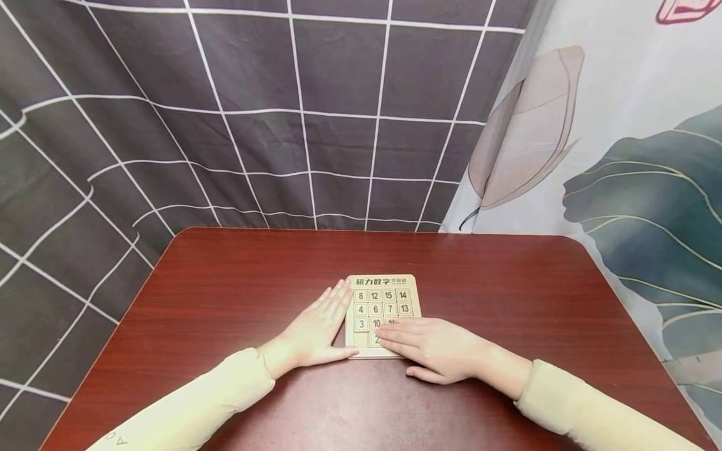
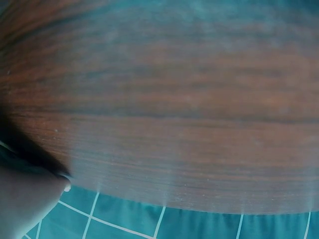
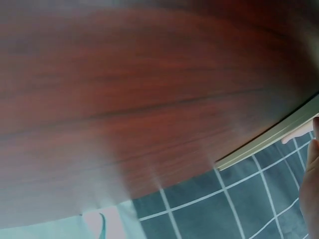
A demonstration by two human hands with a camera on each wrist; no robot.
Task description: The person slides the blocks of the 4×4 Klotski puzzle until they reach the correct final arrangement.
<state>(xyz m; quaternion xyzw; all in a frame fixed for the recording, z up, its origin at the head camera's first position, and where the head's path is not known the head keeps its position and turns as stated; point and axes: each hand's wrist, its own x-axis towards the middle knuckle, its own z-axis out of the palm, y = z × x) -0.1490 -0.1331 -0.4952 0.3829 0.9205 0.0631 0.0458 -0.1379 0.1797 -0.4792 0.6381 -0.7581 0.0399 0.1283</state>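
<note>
A pale number sliding puzzle (image 1: 361,352) lies flat on the table, with dark lettering along its top. Its upper rows read 8, 12, 15, 14 and 4, 6, 7, 13. Below are 3, 10 and 11, and a bare slot sits left of the 2 tile. My left hand (image 1: 317,326) rests along the puzzle's left edge, fingers straight and thumb at the lower left corner. Straight fingers of my right hand (image 1: 445,351) lie across the lower right tiles, hiding several of them. In the right wrist view, the puzzle's side (image 3: 269,139) shows beside part of the hand (image 3: 311,184).
The red-brown wooden table (image 1: 254,269) has rounded far corners. Behind it hangs a dark curtain (image 1: 338,144) with a white grid. A white curtain with large leaf prints (image 1: 648,181) hangs at the right. Pale sleeves (image 1: 225,388) cover both forearms.
</note>
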